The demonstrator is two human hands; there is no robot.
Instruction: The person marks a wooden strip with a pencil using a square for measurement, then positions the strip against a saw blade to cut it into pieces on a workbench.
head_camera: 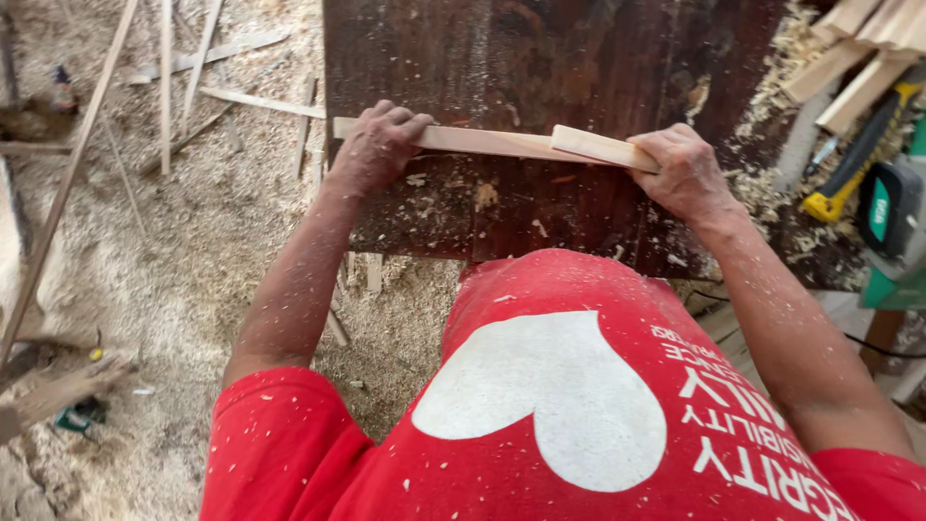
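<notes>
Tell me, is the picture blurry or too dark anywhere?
Head view: mostly sharp in soft, even daylight, with no glare. The left hand, right hand and wooden strips look crisp. The dark workbench swallows detail. Edges bend slightly, and the sawdust floor looks pale.

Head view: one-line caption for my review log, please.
Left hand and right hand grip opposite ends of a pale wooden strip on a dark workbench, sawdust-covered floor alongside.
</notes>
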